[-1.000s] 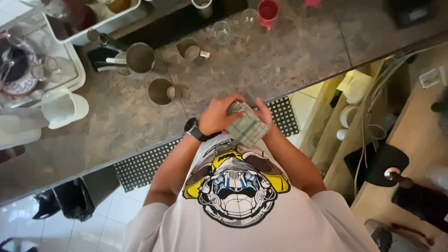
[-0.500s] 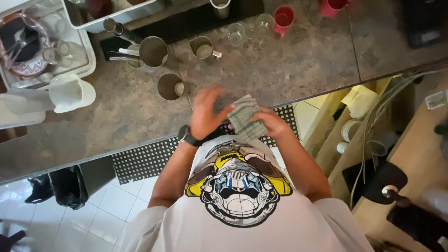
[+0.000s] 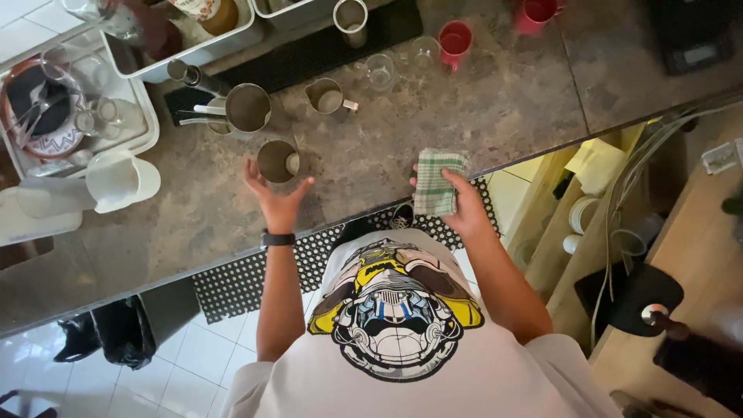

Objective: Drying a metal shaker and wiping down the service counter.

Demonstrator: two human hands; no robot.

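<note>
Left hand [image 3: 275,197] was open, fingers spread, palm toward a small steel cup [image 3: 276,160] on the stone bench [image 3: 480,101]; fingertips sat just beside the cup's rim, contact not clear. A dark watch [image 3: 277,238] sat on that wrist.

Right hand [image 3: 463,207] gripped a folded green-and-white checked cloth [image 3: 436,182], thumb under, fingers over its lower edge. Cloth lay at the near edge of the bench, its top half flat on the stone, well apart from the cup.

Behind the cup: a larger steel pitcher [image 3: 248,107], with a handle, and a smaller steel jug [image 3: 326,97] to its right, both upright. Further back a steel tumbler [image 3: 350,15] on a dark mat, two clear glasses [image 3: 379,71], a red cup [image 3: 455,37]. At the far left a white plastic jug [image 3: 118,179] lay on its side next to a white tray [image 3: 143,124] holding glassware.

Under the bench edge a black perforated floor mat [image 3: 232,282] lay on white tiles. Person wore a white printed shirt [image 3: 402,340]
</note>
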